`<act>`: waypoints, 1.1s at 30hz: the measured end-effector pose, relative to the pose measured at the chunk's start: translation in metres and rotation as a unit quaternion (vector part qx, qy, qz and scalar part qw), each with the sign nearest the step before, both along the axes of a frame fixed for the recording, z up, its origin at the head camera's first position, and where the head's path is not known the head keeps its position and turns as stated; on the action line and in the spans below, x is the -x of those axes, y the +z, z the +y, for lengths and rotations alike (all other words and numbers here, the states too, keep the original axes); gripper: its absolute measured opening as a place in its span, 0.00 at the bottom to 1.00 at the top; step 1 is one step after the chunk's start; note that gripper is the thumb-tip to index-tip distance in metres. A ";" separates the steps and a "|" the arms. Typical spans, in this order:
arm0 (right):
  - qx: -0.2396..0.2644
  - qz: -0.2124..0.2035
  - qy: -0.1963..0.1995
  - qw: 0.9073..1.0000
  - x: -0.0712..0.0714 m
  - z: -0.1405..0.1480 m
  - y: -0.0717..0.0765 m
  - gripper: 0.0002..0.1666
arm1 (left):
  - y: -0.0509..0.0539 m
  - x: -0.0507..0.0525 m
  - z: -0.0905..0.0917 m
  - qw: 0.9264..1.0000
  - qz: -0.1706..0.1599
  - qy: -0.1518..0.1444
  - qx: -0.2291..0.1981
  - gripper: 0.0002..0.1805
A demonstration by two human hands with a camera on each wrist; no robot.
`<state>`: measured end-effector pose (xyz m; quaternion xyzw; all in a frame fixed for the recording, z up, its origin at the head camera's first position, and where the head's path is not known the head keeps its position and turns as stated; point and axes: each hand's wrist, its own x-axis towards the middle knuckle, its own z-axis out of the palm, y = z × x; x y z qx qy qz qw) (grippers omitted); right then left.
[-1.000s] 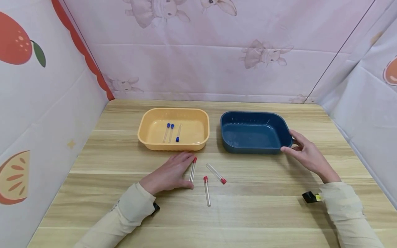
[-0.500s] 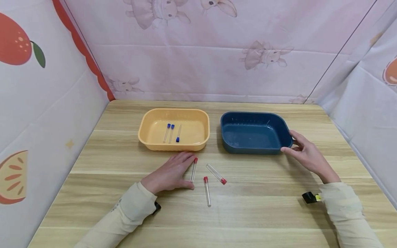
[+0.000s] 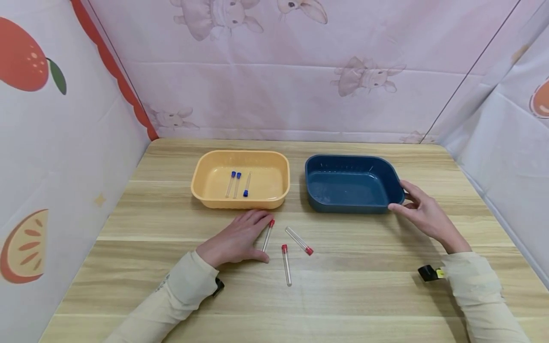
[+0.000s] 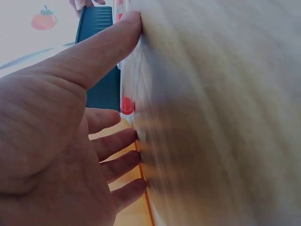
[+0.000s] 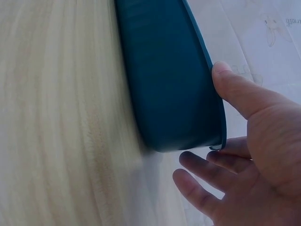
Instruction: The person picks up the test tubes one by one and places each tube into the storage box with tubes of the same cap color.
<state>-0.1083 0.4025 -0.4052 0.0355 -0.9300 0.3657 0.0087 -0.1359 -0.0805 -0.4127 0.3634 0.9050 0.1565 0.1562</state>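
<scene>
My left hand (image 3: 236, 240) rests low over the table, fingers extended and spread, with the thumb apart. Between thumb and fingers lies a clear test tube with a red cap (image 3: 268, 236); the left wrist view shows its red cap (image 4: 127, 105) near the index finger, and I cannot tell whether the hand touches it. Two more red-capped test tubes, one slanted (image 3: 299, 240) and one nearly upright in view (image 3: 286, 265), lie just to the right. My right hand (image 3: 424, 214) touches the right end of the dark blue bin (image 3: 351, 208), thumb (image 5: 230, 82) at its rim, other fingers loosely bent outside.
A yellow bin (image 3: 240, 204) stands behind my left hand, holding three blue-capped test tubes (image 3: 238, 183). Both bins sit on the wooden table (image 3: 343, 295). Printed cloth walls (image 3: 279, 95) enclose its back and sides.
My left hand has shifted very slightly to the right, and the red cap of the tube beside it has edged right too. The right hand and both bins stay in place.
</scene>
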 end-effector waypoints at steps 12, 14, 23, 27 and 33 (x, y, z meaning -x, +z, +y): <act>0.002 -0.001 -0.001 1.000 -0.002 -0.002 0.002 0.48 | 0.004 0.001 0.001 1.000 0.009 -0.019 0.004 0.56; 0.004 -0.003 -0.002 1.000 -0.002 -0.002 0.002 0.48 | 0.004 0.001 0.001 1.000 0.009 -0.020 0.005 0.56; 0.005 -0.005 -0.002 1.000 -0.002 -0.001 0.002 0.48 | 0.002 0.002 0.003 1.000 0.013 -0.004 0.011 0.56; 0.002 -0.004 -0.003 1.000 -0.002 -0.001 0.003 0.48 | 0.001 0.001 0.004 1.000 0.015 0.002 0.012 0.57; 0.002 -0.009 -0.006 1.000 -0.001 -0.002 0.004 0.49 | 0.006 -0.001 0.004 1.000 0.000 0.004 0.003 0.56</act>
